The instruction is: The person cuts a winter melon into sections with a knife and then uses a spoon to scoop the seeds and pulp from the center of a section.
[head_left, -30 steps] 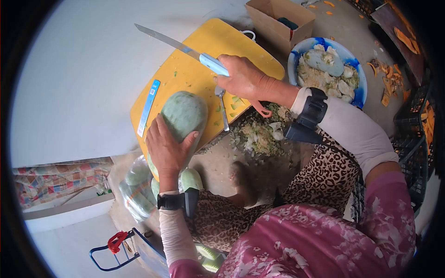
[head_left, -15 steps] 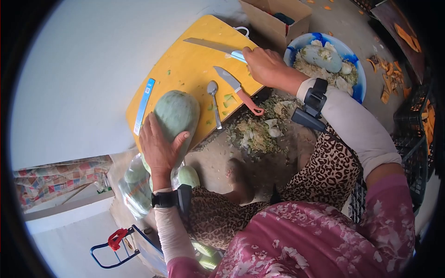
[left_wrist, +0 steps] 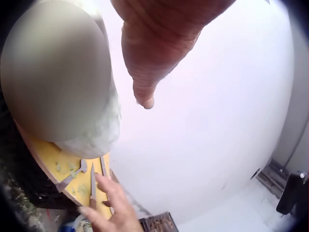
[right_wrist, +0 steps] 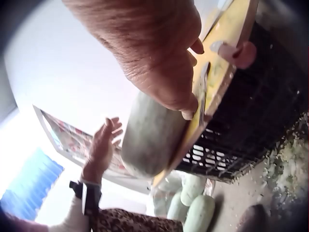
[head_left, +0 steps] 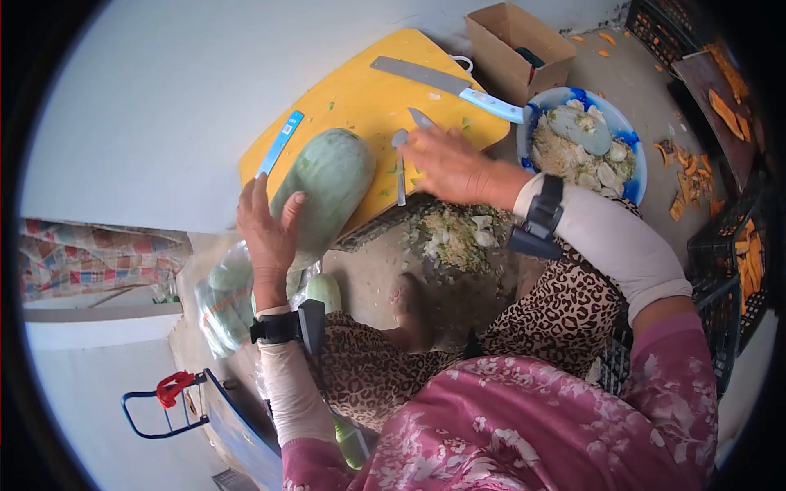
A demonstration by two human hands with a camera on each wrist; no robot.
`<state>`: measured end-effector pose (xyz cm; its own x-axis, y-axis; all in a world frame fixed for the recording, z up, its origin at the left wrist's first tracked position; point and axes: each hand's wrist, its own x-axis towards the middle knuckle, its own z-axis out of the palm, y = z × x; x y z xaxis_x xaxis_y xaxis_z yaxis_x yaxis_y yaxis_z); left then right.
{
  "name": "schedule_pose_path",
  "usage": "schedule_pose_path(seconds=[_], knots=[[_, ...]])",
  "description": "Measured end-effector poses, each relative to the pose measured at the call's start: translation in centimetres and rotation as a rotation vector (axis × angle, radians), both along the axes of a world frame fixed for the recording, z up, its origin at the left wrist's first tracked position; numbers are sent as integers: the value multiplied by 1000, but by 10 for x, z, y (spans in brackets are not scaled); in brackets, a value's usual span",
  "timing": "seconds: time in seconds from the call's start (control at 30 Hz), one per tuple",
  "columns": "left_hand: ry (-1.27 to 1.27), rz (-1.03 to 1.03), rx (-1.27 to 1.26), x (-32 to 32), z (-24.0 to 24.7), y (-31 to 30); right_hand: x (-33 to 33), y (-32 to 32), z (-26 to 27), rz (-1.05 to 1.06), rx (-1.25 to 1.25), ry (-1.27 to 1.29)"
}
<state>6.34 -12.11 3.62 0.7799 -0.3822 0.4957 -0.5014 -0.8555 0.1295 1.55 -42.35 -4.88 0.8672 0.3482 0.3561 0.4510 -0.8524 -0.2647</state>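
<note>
A large pale green winter melon (head_left: 332,176) lies on the yellow board (head_left: 401,49). Beside its near left flank is my left hand (head_left: 266,233), fingers extended and thumb spread; the right wrist view shows a gap between them. My right hand (head_left: 458,168) holds nothing and hovers by the spoon (head_left: 401,176), its fingers loosely bent. Partly covered by that hand is a small knife (head_left: 421,119); its pink handle (right_wrist: 244,54) shows in the right wrist view. Farther back lies a broad knife (head_left: 422,75), its light blue handle over the board's right edge.
A blue sleeve-like strip (head_left: 281,141) lies left of the melon. A basin of pulp (head_left: 524,147) and a cardboard box (head_left: 499,41) stand to the right. The board sits on a black crate (right_wrist: 251,96). More melons (head_left: 323,290) and scraps (head_left: 450,237) are on the floor.
My right hand has laid the broad knife on the board, let go and come back toward the spoon and small knife. My left hand has shifted off the melon to its left side.
</note>
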Motion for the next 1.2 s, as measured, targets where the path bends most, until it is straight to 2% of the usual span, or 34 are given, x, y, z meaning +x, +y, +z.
schedule_pose_path(seconds=[0.03,0.1,0.2,0.27,0.37,0.4,0.5,0.7,0.83,0.9,1.0,1.13,1.2], knots=[[41,41,-67,-1,0,7,-7,11,3,110,-25,22],[123,119,-202,-6,0,23,-15,26,1,181,-122,81],[354,233,-407,-10,-1,45,-13,29,-24,253,-162,-134],[505,246,-516,-11,-6,61,-10,28,-31,246,-238,-128],[820,387,-779,-37,21,39,-7,27,-28,227,-317,-116],[978,344,-809,-29,13,55,-7,27,-26,218,-337,-112],[1154,328,-935,-22,-2,59,-8,25,-18,151,-364,-51],[1188,207,-1017,-28,-1,51,15,6,-27,91,-161,-166],[1169,187,-1029,-31,2,45,21,-9,-11,-58,-167,-4],[1188,246,-1011,-27,1,46,17,-9,2,-141,-158,57],[1207,283,-1050,-24,1,44,3,-6,20,-190,-153,282],[1183,235,-1074,-29,2,39,-3,-6,12,-230,-68,350],[1191,327,-1076,-23,-1,37,-5,-8,16,-218,-78,374]])
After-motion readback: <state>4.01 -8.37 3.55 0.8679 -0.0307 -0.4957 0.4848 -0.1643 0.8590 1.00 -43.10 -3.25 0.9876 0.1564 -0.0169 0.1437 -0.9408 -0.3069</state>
